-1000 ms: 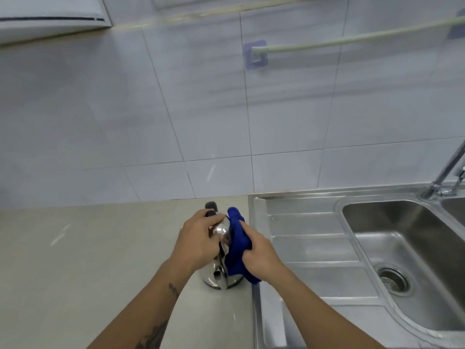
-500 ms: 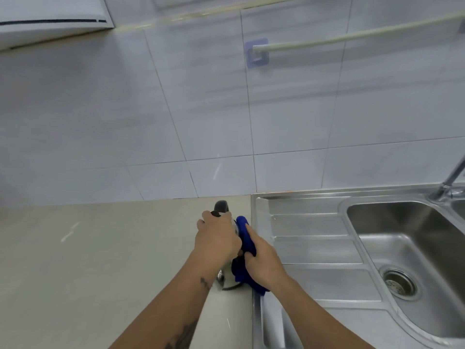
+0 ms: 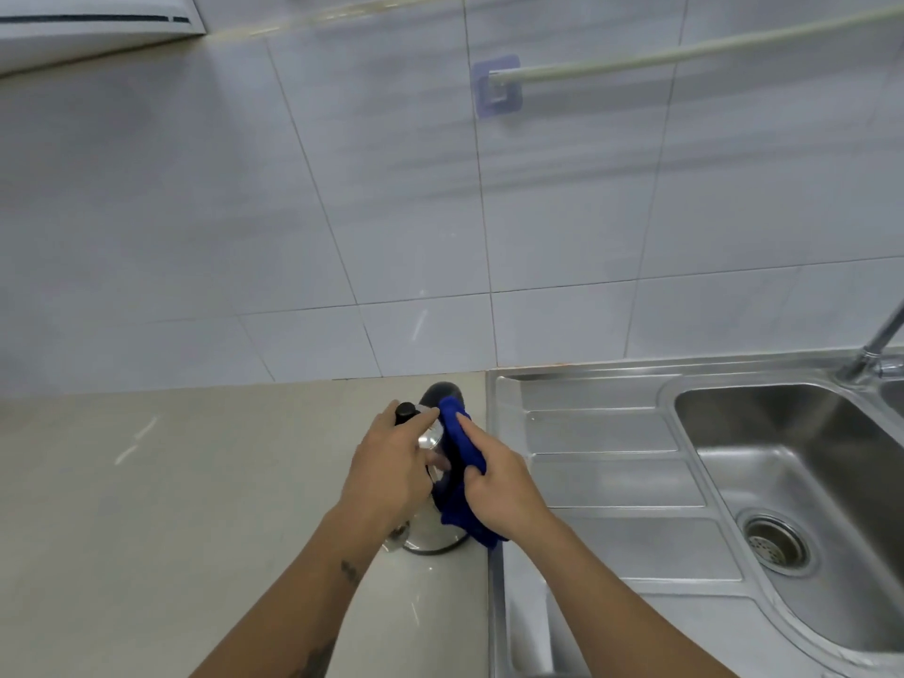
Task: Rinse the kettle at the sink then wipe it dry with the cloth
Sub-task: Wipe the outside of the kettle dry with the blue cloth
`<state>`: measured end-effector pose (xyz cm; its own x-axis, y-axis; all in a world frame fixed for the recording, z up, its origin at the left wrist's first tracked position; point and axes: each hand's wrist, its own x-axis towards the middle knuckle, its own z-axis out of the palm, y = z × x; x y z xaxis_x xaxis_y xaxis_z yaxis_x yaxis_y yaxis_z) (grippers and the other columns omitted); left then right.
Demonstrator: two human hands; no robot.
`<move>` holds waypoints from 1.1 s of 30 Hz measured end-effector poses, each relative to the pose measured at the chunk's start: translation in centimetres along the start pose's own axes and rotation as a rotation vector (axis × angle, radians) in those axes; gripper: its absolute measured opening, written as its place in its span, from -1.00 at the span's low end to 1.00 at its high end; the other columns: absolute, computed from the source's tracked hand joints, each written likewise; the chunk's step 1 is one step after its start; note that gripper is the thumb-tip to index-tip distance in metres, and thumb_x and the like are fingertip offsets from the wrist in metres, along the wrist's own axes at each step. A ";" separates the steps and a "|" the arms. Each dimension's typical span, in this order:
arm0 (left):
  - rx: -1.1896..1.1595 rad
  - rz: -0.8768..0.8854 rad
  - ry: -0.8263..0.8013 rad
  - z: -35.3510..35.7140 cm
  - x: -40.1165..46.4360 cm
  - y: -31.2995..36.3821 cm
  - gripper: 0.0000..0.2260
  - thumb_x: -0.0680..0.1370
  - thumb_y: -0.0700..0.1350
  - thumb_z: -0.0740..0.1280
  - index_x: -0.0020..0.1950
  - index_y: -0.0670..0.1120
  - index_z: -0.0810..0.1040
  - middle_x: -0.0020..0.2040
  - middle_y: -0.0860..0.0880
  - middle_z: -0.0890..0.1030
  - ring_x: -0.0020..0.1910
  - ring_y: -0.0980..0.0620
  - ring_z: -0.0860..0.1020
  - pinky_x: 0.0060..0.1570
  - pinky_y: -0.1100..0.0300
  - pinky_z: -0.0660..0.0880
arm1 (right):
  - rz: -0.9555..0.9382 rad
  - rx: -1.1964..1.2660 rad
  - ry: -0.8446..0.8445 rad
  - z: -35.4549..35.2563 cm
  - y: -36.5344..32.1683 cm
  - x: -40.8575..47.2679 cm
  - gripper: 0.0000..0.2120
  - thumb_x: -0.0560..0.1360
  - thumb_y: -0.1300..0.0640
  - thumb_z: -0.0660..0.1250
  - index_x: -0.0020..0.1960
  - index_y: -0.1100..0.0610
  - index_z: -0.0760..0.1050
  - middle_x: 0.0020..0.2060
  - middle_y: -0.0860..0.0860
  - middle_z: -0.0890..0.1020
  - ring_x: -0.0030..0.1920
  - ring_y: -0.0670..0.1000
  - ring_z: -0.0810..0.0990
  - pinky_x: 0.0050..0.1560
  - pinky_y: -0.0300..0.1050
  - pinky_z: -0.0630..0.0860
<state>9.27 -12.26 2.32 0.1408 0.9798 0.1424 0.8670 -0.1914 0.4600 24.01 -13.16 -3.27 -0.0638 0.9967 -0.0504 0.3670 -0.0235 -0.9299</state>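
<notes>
Stainless steel shows on the kettle (image 3: 430, 533), which is stood upright on the beige counter (image 3: 146, 506), close to the counter's right edge and just beside the draining board of the sink (image 3: 611, 462). Its top is covered by the left hand (image 3: 391, 469), whose fingers (image 3: 416, 423) are curled over the shiny lid beside the black knob (image 3: 405, 412). A blue cloth (image 3: 462, 442) is gripped in the right hand (image 3: 499, 486) and pressed against the kettle's right side, along the dark handle; the cloth is bunched up near the top of the handle and its lower end is hung down to the kettle's base at the counter edge. Only the lower rim of the kettle body and a patch of the lid are left visible between the two hands. To the right, the sink basin is seen with its round drain (image 3: 775, 538), and the base of a tap (image 3: 875, 349) is caught at the right edge. Pale grey tiles (image 3: 342, 212) are laid across the wall behind, and a light rail (image 3: 685, 53) is fixed to them by a bluish pad (image 3: 496, 85).
</notes>
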 end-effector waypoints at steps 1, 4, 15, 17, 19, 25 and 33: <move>-0.018 0.028 0.002 -0.4 0.0 -0.6 -0.55 0.52 -0.26 0.29 0.35 0.14 0.48 0.21 0.17 0.45 -0.01 0.16 0.46 -0.15 0.50 0.28 | 0.019 0.000 -0.017 0.1 0.4 0.2 -0.32 0.57 0.35 0.15 0.56 -0.20 0.19 0.22 -0.04 0.54 0.05 -0.06 0.57 0.06 -0.25 0.52; -0.028 0.051 -0.009 -1.3 0.2 -2.3 -0.56 0.53 -0.26 0.30 0.32 0.15 0.52 0.26 0.22 0.43 0.07 0.19 0.42 0.03 0.37 0.32 | 0.121 -0.031 -0.100 0.1 2.1 0.5 -0.33 0.58 0.34 0.15 0.56 -0.18 0.18 0.20 0.00 0.57 0.05 -0.03 0.59 0.13 -0.09 0.59; -0.080 0.021 0.135 -0.6 -0.4 -1.7 -0.59 0.46 -0.24 0.32 0.19 0.19 0.52 0.12 0.29 0.45 -0.07 0.17 0.50 -0.12 0.45 0.31 | -0.150 0.026 0.118 3.8 0.6 -0.1 -0.28 0.50 0.39 0.17 0.57 -0.10 0.24 0.42 -0.19 0.37 0.37 -0.18 0.39 0.37 -0.38 0.28; -0.072 0.025 0.119 -1.0 -0.2 -1.9 -0.61 0.47 -0.24 0.35 0.18 0.17 0.54 0.08 0.31 0.44 -0.09 0.18 0.52 -0.09 0.46 0.37 | -0.115 0.005 0.111 4.0 1.5 0.1 -0.26 0.50 0.40 0.17 0.59 -0.08 0.18 0.47 -0.15 0.35 0.41 -0.14 0.37 0.41 -0.32 0.29; -0.068 0.029 0.096 -1.4 0.0 -1.9 -0.64 0.48 -0.24 0.37 0.17 0.15 0.56 0.08 0.30 0.43 -0.08 0.17 0.53 0.01 0.29 0.47 | 0.034 -0.007 0.041 3.4 2.4 0.6 -0.26 0.53 0.39 0.18 0.60 -0.11 0.13 0.41 -0.06 0.44 0.32 -0.04 0.47 0.32 -0.19 0.43; -0.090 0.019 0.064 -1.6 0.1 -2.3 -0.65 0.49 -0.25 0.37 0.17 0.14 0.58 0.12 0.28 0.44 -0.03 0.16 0.54 0.06 0.25 0.47 | 0.273 -0.039 -0.126 1.5 2.3 1.3 -0.30 0.52 0.35 0.17 0.59 -0.07 0.16 0.27 0.05 0.51 0.12 0.04 0.55 0.14 -0.05 0.55; -0.126 -0.031 0.032 -1.8 0.1 -2.8 -0.63 0.50 -0.27 0.37 0.20 0.13 0.60 0.18 0.29 0.42 0.01 0.15 0.54 0.12 0.28 0.42 | 0.130 0.099 0.059 1.5 -1.9 1.5 -0.33 0.54 0.40 0.13 0.56 -0.05 0.24 0.21 -0.01 0.50 0.09 0.02 0.54 0.02 -0.18 0.46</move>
<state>6.06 -11.78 2.60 0.0974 0.9833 0.1536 0.8034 -0.1688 0.5710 21.84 -11.72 -2.15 0.0334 0.9876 -0.1535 0.2754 -0.1567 -0.9485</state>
